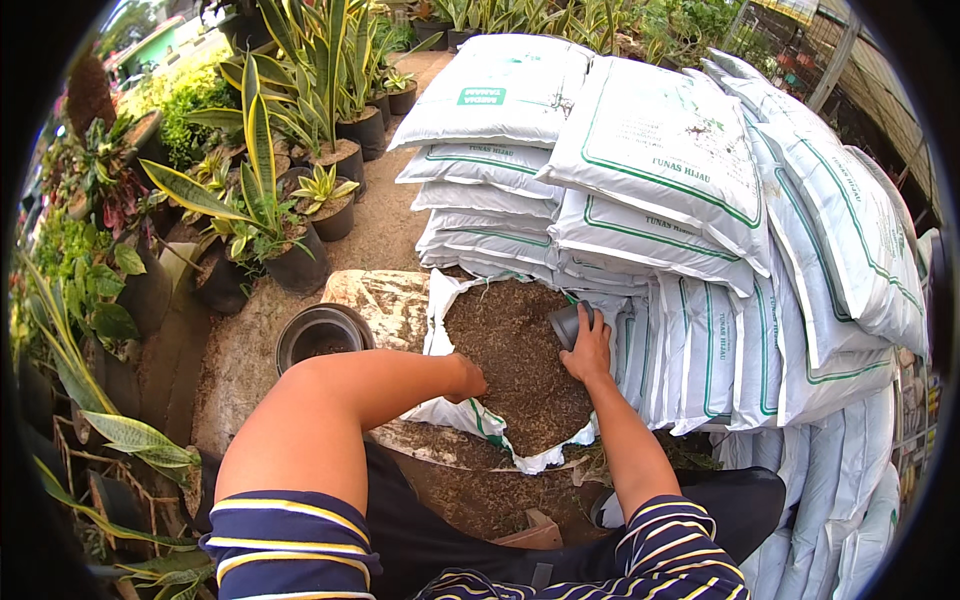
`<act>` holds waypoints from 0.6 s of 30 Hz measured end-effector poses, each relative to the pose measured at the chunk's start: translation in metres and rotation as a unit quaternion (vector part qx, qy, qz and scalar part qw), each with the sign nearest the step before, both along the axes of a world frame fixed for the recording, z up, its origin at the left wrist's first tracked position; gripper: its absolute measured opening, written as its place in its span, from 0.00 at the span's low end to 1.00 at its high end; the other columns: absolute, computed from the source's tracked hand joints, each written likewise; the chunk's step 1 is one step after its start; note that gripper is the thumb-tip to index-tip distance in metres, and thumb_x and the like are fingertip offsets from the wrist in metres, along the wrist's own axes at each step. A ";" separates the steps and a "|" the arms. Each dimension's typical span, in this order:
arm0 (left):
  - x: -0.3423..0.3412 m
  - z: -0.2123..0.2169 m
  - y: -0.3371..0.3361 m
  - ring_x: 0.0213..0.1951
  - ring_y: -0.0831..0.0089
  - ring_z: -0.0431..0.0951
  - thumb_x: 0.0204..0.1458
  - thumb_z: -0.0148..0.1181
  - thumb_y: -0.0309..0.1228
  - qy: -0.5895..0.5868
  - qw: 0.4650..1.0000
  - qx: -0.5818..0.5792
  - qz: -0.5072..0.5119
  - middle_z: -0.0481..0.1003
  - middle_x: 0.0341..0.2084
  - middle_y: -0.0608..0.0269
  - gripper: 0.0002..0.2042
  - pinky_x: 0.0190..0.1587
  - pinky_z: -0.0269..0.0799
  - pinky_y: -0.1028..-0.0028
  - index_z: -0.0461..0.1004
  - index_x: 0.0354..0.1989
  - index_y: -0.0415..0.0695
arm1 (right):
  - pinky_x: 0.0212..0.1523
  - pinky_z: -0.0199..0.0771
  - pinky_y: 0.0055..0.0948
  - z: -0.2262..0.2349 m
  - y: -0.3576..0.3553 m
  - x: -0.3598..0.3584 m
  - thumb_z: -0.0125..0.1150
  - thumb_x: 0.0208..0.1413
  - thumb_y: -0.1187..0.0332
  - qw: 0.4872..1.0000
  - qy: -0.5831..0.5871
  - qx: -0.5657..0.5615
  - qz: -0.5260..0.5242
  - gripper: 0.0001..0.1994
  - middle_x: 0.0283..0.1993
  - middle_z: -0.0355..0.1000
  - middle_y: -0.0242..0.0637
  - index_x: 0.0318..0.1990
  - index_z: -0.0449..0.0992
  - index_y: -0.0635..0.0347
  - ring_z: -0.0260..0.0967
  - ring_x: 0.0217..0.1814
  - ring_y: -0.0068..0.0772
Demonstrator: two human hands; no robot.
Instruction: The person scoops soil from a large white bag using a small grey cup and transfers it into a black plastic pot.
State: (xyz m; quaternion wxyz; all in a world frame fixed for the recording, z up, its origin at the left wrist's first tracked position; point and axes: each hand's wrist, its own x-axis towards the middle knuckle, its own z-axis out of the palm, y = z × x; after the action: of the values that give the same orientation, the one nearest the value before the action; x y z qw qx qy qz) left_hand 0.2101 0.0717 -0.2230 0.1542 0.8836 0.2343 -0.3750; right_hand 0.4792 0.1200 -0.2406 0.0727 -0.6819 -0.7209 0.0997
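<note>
stacked white sacks (pixel 660 160), potted plants (pixel 270 215)

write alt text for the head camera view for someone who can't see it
A person's right hand holds a small grey pot at the far edge of an open sack of brown soil, while the left hand digs into the soil. Stacked white bags stand behind, an empty grey pot to the left, and potted plants beyond.

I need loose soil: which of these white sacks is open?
The sack lying flat under both hands, its top cut back to show brown soil. The stacked sacks behind it are all sealed.
</note>
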 end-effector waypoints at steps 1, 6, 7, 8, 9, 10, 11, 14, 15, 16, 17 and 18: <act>0.002 0.004 0.002 0.51 0.45 0.83 0.49 0.62 0.22 0.007 1.000 -0.001 0.006 0.81 0.47 0.42 0.19 0.47 0.81 0.50 0.78 0.52 0.40 | 0.74 0.63 0.52 -0.009 -0.013 -0.010 0.81 0.41 0.67 1.000 0.013 0.006 -0.023 0.54 0.79 0.46 0.47 0.77 0.54 0.47 0.49 0.77 0.68; -0.001 -0.002 0.006 0.53 0.47 0.82 0.50 0.60 0.23 0.011 1.000 -0.009 0.003 0.81 0.49 0.46 0.17 0.51 0.80 0.53 0.80 0.50 0.41 | 0.72 0.66 0.54 0.002 -0.024 -0.018 0.81 0.41 0.67 0.997 0.047 -0.058 0.017 0.53 0.79 0.48 0.47 0.77 0.55 0.44 0.52 0.75 0.71; -0.005 -0.006 0.006 0.54 0.48 0.82 0.50 0.60 0.23 0.012 1.000 -0.012 0.004 0.82 0.49 0.46 0.17 0.52 0.80 0.53 0.80 0.50 0.41 | 0.72 0.66 0.54 0.013 -0.020 -0.019 0.81 0.41 0.67 0.995 0.048 -0.074 0.056 0.53 0.79 0.49 0.46 0.77 0.55 0.43 0.52 0.76 0.69; -0.008 -0.015 0.008 0.55 0.49 0.81 0.50 0.59 0.22 0.031 0.999 -0.013 0.007 0.81 0.50 0.47 0.18 0.54 0.79 0.55 0.82 0.51 0.44 | 0.73 0.66 0.53 0.028 -0.016 -0.017 0.80 0.41 0.67 0.990 0.045 -0.090 0.096 0.53 0.79 0.50 0.45 0.77 0.55 0.42 0.53 0.76 0.67; -0.008 -0.017 0.009 0.55 0.50 0.82 0.49 0.61 0.22 0.032 0.999 -0.015 0.008 0.81 0.50 0.47 0.17 0.52 0.80 0.55 0.82 0.49 0.43 | 0.73 0.66 0.53 0.040 -0.009 -0.011 0.80 0.40 0.68 0.984 0.038 -0.105 0.137 0.53 0.78 0.50 0.44 0.77 0.55 0.42 0.53 0.76 0.66; -0.008 -0.018 0.011 0.54 0.50 0.82 0.47 0.64 0.22 0.031 0.999 -0.016 0.011 0.81 0.51 0.46 0.17 0.51 0.81 0.56 0.83 0.48 0.41 | 0.73 0.66 0.52 0.048 0.002 -0.004 0.80 0.40 0.68 0.978 0.069 -0.095 0.170 0.53 0.78 0.51 0.42 0.76 0.56 0.41 0.53 0.77 0.63; -0.006 -0.020 0.012 0.53 0.50 0.83 0.46 0.66 0.22 0.028 0.999 -0.020 0.013 0.81 0.51 0.46 0.16 0.49 0.82 0.56 0.84 0.47 0.40 | 0.73 0.66 0.51 0.056 0.010 0.005 0.80 0.39 0.68 0.971 0.098 -0.087 0.201 0.53 0.78 0.52 0.40 0.76 0.57 0.40 0.53 0.77 0.59; -0.001 -0.010 0.008 0.55 0.50 0.82 0.49 0.60 0.21 0.047 0.998 -0.022 0.027 0.81 0.52 0.48 0.21 0.54 0.80 0.56 0.82 0.54 0.47 | 0.75 0.62 0.53 0.095 0.019 0.001 0.77 0.40 0.73 0.979 0.070 -0.046 0.184 0.52 0.80 0.50 0.41 0.76 0.56 0.40 0.51 0.79 0.61; 0.002 -0.005 0.006 0.56 0.50 0.81 0.50 0.58 0.21 0.063 0.997 -0.021 0.023 0.81 0.52 0.49 0.24 0.56 0.79 0.56 0.81 0.58 0.52 | 0.74 0.64 0.52 0.092 0.017 -0.003 0.77 0.40 0.74 0.983 0.067 -0.022 0.172 0.51 0.79 0.51 0.40 0.75 0.57 0.40 0.51 0.79 0.59; -0.004 -0.001 0.003 0.56 0.51 0.81 0.51 0.57 0.22 0.052 0.998 -0.019 0.040 0.81 0.53 0.49 0.25 0.56 0.79 0.56 0.79 0.60 0.53 | 0.73 0.66 0.51 0.090 0.017 -0.011 0.76 0.41 0.75 0.984 0.067 0.004 0.164 0.50 0.79 0.51 0.39 0.75 0.58 0.41 0.51 0.79 0.58; -0.007 -0.001 0.003 0.56 0.51 0.81 0.51 0.59 0.22 0.043 0.998 -0.021 0.050 0.81 0.53 0.49 0.24 0.55 0.79 0.56 0.80 0.58 0.51 | 0.72 0.67 0.50 0.088 0.020 -0.016 0.76 0.41 0.76 0.986 0.062 0.033 0.154 0.50 0.79 0.52 0.39 0.75 0.59 0.41 0.52 0.79 0.56; -0.011 -0.001 0.002 0.56 0.50 0.81 0.50 0.60 0.21 0.033 0.997 -0.024 0.060 0.81 0.53 0.49 0.23 0.54 0.80 0.56 0.81 0.56 0.49 | 0.71 0.67 0.53 0.072 0.013 -0.025 0.75 0.42 0.79 0.987 0.052 0.058 0.144 0.50 0.79 0.51 0.39 0.75 0.59 0.40 0.50 0.80 0.56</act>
State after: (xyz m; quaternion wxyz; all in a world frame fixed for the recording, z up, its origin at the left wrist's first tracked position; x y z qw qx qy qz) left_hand 0.1989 0.0738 -0.2243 0.1893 0.8510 0.2830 -0.3999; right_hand 0.4546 0.1326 -0.1685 0.1340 -0.5597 -0.8114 0.1023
